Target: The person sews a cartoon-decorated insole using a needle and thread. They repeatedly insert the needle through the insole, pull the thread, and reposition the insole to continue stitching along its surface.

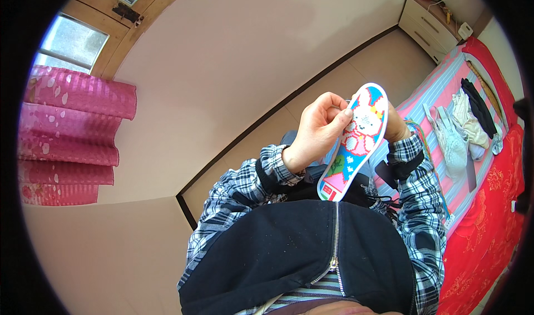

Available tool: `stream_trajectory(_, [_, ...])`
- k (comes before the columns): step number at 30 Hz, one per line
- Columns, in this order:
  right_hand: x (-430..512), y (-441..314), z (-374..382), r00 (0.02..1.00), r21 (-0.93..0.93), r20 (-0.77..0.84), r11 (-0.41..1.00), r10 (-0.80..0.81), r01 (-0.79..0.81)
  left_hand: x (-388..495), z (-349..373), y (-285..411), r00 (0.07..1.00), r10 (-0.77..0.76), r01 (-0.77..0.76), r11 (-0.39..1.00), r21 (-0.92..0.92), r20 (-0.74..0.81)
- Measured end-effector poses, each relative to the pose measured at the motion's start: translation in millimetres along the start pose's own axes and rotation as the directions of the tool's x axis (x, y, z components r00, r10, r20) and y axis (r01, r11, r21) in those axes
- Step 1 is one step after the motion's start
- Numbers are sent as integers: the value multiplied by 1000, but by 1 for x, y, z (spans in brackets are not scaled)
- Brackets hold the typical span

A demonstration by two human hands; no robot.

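Observation:
A cross-stitch shoe insole [359,142] with a white rim is held up at a slant before my chest. Its face bears a white rabbit with a yellow bow on blue, and a pink and green part lower down. At its left edge, the thumb and fingertips of my left hand [321,127] come together; what they pinch, the edge or something thin, cannot be told. My right hand [395,124] grips the insole from behind at the right edge, its fingers mostly hidden. Colored threads [421,135] hang beside my right wrist.
On the right is a bed with a striped sheet [421,90], a red cover [479,219] and a pile of clothes [467,123]. A drawer cabinet [429,25] stands beyond it. At left are a pink curtain [75,127] and a wood-framed window [77,37].

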State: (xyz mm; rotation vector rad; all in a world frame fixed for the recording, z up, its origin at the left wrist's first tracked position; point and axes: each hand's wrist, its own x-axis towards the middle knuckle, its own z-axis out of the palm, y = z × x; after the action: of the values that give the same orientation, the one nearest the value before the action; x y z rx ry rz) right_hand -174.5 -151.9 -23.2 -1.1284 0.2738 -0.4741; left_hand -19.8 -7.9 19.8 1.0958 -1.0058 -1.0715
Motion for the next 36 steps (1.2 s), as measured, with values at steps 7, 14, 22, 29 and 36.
stream_trajectory(7, [0,-3,5,1000,102,3,995,17,-18,1,1,-1,1000,-4,6,991,-130,18])
stream_trajectory(14, [-1,-3,5,999,128,41,992,8,-14,1,2,1,996,-53,73,956,-284,75])
stream_trajectory(22, [2,11,-1,985,219,149,974,-87,53,2,4,0,985,-122,156,933,-323,122])
stream_trajectory(29, [0,8,-4,985,257,169,965,17,-61,1,4,2,987,-116,148,934,-326,115])
stream_trajectory(36, [-3,12,-2,986,67,123,992,-116,108,1,7,0,995,-48,72,956,-284,90])
